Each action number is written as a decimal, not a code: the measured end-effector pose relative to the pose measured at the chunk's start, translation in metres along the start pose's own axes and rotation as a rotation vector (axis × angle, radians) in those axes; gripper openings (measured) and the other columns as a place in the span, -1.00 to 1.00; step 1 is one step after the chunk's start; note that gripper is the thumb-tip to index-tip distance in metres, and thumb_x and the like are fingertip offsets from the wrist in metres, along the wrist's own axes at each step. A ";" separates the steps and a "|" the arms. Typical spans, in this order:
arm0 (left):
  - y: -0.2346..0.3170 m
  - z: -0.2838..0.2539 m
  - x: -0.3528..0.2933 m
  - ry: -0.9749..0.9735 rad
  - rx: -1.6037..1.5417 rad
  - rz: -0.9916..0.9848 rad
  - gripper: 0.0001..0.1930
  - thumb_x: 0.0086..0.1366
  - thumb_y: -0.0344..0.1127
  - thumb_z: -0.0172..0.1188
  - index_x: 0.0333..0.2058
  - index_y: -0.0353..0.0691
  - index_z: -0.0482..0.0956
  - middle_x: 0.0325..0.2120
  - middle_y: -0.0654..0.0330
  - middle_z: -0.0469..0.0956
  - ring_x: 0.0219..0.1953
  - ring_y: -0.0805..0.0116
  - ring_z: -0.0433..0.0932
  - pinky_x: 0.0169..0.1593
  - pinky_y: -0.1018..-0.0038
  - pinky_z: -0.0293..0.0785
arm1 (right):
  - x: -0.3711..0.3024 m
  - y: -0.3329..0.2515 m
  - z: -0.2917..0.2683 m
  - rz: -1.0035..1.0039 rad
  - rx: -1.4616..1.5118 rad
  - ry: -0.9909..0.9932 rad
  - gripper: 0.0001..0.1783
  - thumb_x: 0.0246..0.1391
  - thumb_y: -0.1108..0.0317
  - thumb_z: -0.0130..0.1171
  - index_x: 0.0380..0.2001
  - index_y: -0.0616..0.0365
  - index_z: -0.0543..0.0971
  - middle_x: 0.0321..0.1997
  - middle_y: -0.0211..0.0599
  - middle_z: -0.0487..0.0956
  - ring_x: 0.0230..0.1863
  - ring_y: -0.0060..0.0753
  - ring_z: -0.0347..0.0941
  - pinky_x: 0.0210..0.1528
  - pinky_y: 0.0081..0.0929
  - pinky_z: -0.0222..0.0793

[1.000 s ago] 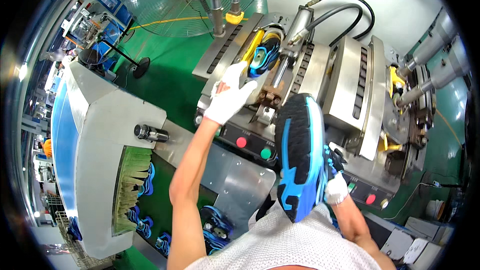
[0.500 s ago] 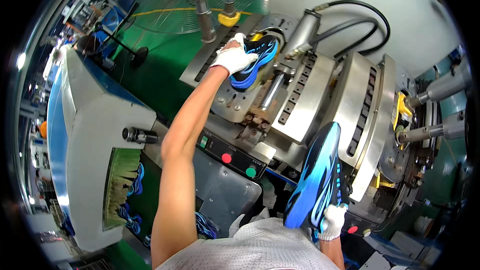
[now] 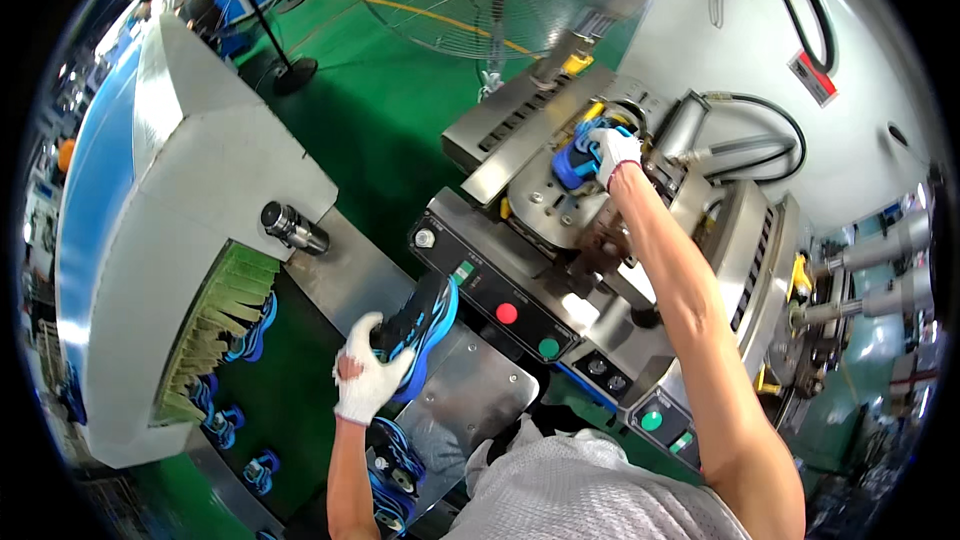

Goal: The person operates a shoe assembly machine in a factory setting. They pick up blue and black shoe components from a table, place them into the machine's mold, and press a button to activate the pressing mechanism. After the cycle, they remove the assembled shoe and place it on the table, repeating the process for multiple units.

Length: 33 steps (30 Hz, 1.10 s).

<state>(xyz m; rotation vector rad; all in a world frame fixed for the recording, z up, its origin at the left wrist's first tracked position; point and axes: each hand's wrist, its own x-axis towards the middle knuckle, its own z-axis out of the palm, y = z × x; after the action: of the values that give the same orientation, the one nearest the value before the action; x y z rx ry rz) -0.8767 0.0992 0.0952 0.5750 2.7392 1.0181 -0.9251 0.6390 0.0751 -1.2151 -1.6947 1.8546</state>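
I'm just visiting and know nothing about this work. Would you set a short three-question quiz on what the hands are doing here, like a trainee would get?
1. True or false: both hands wear white gloves.
2. Which hand rests on the blue shoe seated in the metal press? A) left B) right C) neither
3. Fill in: the other hand holds a black and blue ____ above the conveyor.

Key
1. True: the left hand and the right hand are both gloved.
2. B: the right hand is on the blue shoe in the metal press.
3. Shoe: the left hand grips the black and blue shoe over the conveyor.
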 end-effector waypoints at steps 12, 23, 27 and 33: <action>-0.150 0.071 0.066 0.235 0.251 -0.028 -0.40 0.09 -0.12 0.48 0.09 -0.12 0.48 -0.10 -0.03 0.64 -0.11 -0.11 0.65 -0.02 0.10 0.57 | 0.143 0.054 -0.089 -0.256 -0.596 -0.117 -0.95 0.06 0.44 0.23 -0.44 0.17 0.63 -0.56 -0.31 0.48 -0.64 -0.32 0.38 -0.67 -0.14 0.40; -0.151 0.076 0.077 0.125 0.368 -0.169 0.01 0.12 0.07 0.43 0.44 -0.18 0.15 0.36 -0.13 0.30 0.40 -0.14 0.26 0.39 0.09 0.24 | 0.129 0.077 -0.005 -0.187 -1.054 0.351 -0.47 0.14 -0.02 0.12 0.00 0.12 0.67 0.12 -0.06 0.66 0.11 -0.02 0.60 0.19 -0.12 0.43; -0.139 0.071 -0.049 0.173 0.217 -0.123 -0.19 0.26 0.05 0.31 0.37 -0.22 0.27 0.36 -0.11 0.30 0.41 -0.10 0.25 0.44 0.09 0.16 | 0.136 0.062 -0.011 0.192 -0.434 -0.211 -0.55 0.24 -0.02 0.24 -0.01 0.09 0.64 -0.08 -0.27 0.65 -0.15 -0.23 0.59 -0.03 -0.16 0.57; -0.219 0.065 -0.236 0.382 0.022 -0.386 -0.36 0.25 -0.13 0.38 0.23 -0.28 0.44 0.21 -0.10 0.47 0.26 -0.06 0.46 0.27 0.18 0.43 | -0.159 0.043 0.018 -0.675 -0.623 0.046 -0.19 0.28 -0.04 0.26 0.33 0.39 0.32 0.31 0.03 0.42 0.22 -0.21 0.41 0.22 -0.26 0.39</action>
<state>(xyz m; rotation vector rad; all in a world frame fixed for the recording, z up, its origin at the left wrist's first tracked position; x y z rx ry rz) -0.7080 -0.1104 -0.0929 -0.1693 3.0100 1.0863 -0.8357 0.5005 0.0895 -0.6963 -2.3594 0.9247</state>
